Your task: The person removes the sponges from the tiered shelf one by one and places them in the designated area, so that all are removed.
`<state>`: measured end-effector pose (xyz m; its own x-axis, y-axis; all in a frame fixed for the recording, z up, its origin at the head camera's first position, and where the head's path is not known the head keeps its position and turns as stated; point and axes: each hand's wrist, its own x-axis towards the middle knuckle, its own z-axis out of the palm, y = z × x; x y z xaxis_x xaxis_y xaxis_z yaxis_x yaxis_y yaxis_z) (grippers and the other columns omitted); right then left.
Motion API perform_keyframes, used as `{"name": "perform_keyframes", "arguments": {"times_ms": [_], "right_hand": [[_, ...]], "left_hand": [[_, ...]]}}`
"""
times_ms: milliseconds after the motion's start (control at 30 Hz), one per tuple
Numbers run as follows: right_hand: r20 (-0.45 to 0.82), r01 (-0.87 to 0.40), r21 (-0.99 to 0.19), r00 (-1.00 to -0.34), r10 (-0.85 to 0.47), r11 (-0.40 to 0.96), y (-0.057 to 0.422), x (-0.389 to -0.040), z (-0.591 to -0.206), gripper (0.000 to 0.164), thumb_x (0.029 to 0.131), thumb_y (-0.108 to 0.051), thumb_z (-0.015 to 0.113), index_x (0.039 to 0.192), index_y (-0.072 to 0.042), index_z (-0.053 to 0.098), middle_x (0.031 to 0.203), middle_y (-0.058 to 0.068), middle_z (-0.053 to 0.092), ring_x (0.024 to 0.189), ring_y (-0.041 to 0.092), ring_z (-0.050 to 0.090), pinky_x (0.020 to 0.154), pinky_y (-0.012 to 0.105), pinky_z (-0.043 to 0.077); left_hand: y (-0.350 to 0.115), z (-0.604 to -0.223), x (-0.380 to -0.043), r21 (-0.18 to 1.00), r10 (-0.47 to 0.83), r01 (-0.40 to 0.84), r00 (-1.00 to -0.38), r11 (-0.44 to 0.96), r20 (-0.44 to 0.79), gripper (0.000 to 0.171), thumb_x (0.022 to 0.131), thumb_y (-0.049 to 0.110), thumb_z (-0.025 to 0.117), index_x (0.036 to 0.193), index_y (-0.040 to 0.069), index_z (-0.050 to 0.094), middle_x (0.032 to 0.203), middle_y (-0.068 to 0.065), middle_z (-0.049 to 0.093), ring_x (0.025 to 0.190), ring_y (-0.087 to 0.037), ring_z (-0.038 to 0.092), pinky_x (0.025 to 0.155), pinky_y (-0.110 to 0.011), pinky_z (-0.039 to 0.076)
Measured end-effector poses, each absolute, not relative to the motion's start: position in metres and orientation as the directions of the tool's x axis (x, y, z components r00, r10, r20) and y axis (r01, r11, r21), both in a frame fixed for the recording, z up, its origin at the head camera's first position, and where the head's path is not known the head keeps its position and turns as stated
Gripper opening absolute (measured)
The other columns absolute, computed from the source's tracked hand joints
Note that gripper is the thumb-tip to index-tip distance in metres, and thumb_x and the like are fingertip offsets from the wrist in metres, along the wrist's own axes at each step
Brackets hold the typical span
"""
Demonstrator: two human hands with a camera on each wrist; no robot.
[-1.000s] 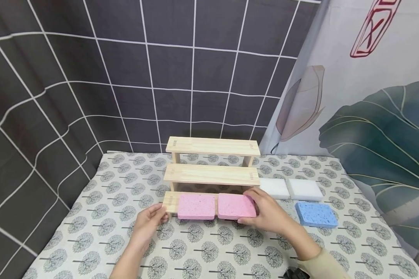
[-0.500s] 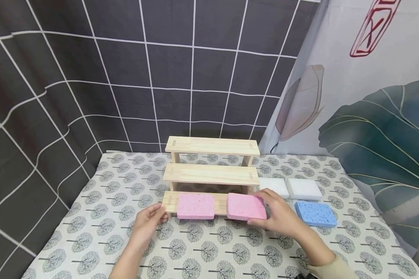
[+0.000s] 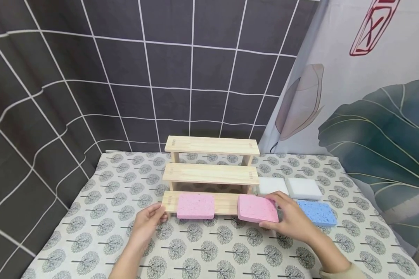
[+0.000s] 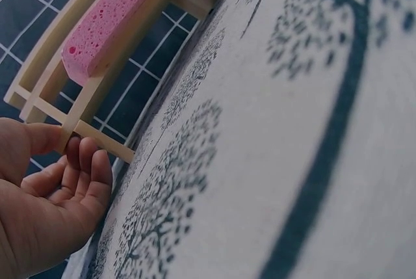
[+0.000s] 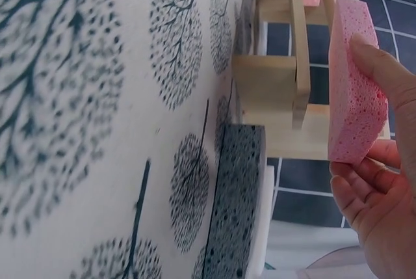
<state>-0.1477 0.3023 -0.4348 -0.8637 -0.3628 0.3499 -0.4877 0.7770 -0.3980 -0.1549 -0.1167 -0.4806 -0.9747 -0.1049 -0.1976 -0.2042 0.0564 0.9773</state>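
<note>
A wooden three-step display stand [image 3: 211,173] has a pink sponge [image 3: 195,206] lying on its lowest step, left of the middle. My left hand [image 3: 148,221] pinches the left end of that step; in the left wrist view the thumb and curled fingers [image 4: 84,168] meet at the board's end. With my right hand [image 3: 291,217] I grip a second pink sponge [image 3: 257,208] by its right side. The right wrist view has this sponge [image 5: 354,90] held off the stand [image 5: 270,90], thumb on one face and fingers at its lower end.
Two white sponges [image 3: 304,189] lie right of the stand, one partly behind my right hand. A blue sponge [image 3: 317,213] lies in front of them. A tree-print cloth [image 3: 206,252] covers the table, with a dark grid curtain [image 3: 167,66] behind.
My right hand has moved to the right with its pink sponge, from beside the other pink sponge to the step's right end. The left hand stays at the stand's left end.
</note>
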Motion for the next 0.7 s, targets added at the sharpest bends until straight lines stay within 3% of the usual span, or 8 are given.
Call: {"name": "perform_keyframes", "arguments": {"times_ms": [467,700], "right_hand": [[0.368,-0.488,-0.379,-0.859,-0.356,0.786,0.326,-0.130,-0.435,0.074,0.063,-0.037,0.097,0.121,-0.004,0.064,0.118,-0.001,0.064,0.097,0.015,0.063,0.079,0.044,0.061],[0.350,-0.453,-0.371,-0.877,-0.330,0.810,0.338,-0.121,-0.437,0.079,0.061,-0.042,0.097,0.122,-0.004,0.064,0.120,0.003,0.065,0.099,0.019,0.063,0.081,0.047,0.061]], "left_hand": [[-0.118,-0.480,-0.154,0.978,-0.102,-0.205,-0.975,0.050,-0.199,0.038,0.102,0.005,0.056,0.134,-0.015,0.051,0.107,-0.019,0.067,0.091,-0.019,0.065,0.080,-0.019,0.058],[-0.118,-0.481,-0.154,0.978,-0.097,-0.202,-0.976,0.045,-0.197,0.038,0.102,0.004,0.055,0.134,-0.016,0.051,0.107,-0.019,0.067,0.090,-0.019,0.065,0.080,-0.019,0.058]]}}
